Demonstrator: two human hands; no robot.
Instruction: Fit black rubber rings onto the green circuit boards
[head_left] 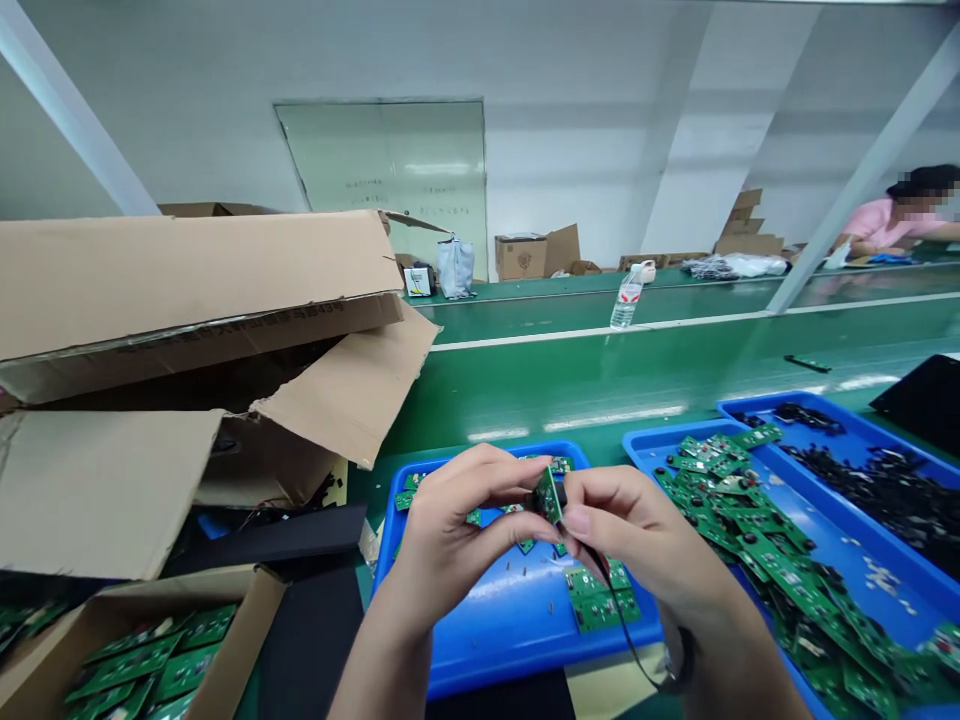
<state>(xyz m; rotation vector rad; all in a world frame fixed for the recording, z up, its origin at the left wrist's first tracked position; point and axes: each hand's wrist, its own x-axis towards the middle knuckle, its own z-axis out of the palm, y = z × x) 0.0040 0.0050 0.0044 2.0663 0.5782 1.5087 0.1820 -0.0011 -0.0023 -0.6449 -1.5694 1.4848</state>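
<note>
green pcb (pixel 551 497) held above blue tray (pixel 487 640). l. hand (pixel 450 530): thumb + index part-open, pinching it; r. hand (pixel 630 510): fingers bunched alongside, grip hidden, can't tell. prob. light, stiff, fragile comps; take by edges. tray: few pcbs (pixel 600 595); r. tray (pixel 817 500): pcb heap (pixel 757 540); carton (pixel 259 610): more boards (pixel 180 650).

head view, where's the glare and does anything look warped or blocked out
Head view: pale glare streaks on the green bench, a bright reflection on the whiteboard; head view: poles lean at both sides, probably wide-angle distortion; head view: pixelation covers part of the co-worker; head view: markings on the held circuit board are too small to read.
</note>
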